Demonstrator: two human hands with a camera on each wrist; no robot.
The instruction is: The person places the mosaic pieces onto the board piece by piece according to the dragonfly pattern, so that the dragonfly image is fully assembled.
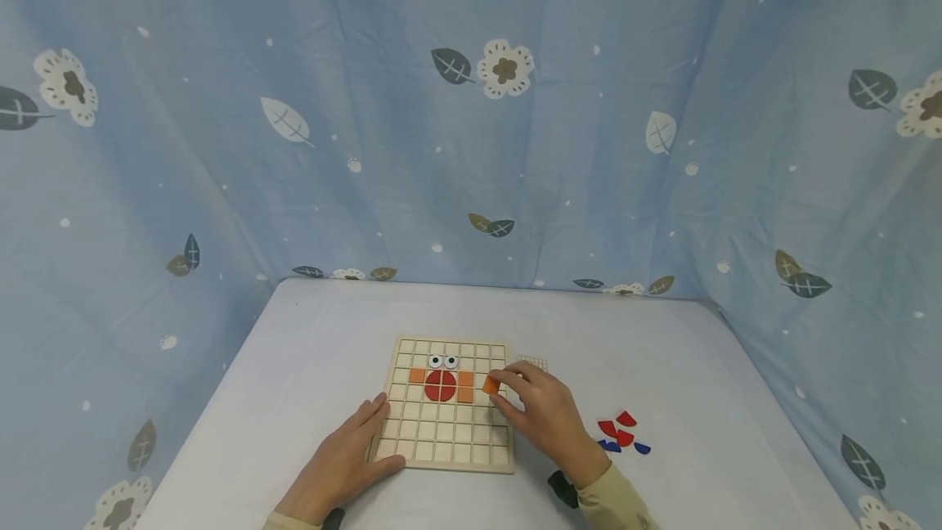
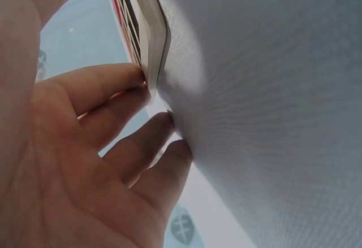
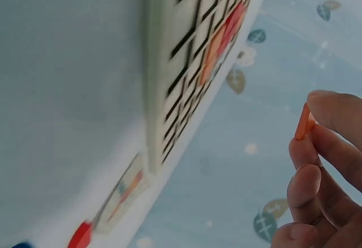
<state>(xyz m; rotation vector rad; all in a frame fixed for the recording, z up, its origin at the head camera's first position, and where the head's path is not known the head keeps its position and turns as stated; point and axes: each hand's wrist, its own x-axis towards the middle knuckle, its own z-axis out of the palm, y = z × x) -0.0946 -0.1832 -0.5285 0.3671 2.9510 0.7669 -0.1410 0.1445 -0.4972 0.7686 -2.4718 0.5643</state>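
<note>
A wooden grid board [image 1: 419, 452] lies on the white table. Set in its cells are a red circle [image 1: 441, 385] made of quarter pieces, two eye pieces [image 1: 443, 361], one orange square [image 1: 417, 375] to the left and two orange squares [image 1: 465, 387] to the right. My right hand [image 1: 545, 411] pinches another orange square tile [image 3: 303, 122] between thumb and fingertips, above the board's right side. My left hand [image 1: 342, 452] rests at the board's left edge, fingers extended, fingertips touching its side in the left wrist view.
Right of the board lie loose red quarter pieces [image 1: 625, 437] and blue pieces [image 1: 643, 448]. A small pattern card [image 3: 121, 197] sits by the board's right edge, partly hidden by my right hand in the head view. Blue printed curtains [image 1: 471, 145] hang around the table.
</note>
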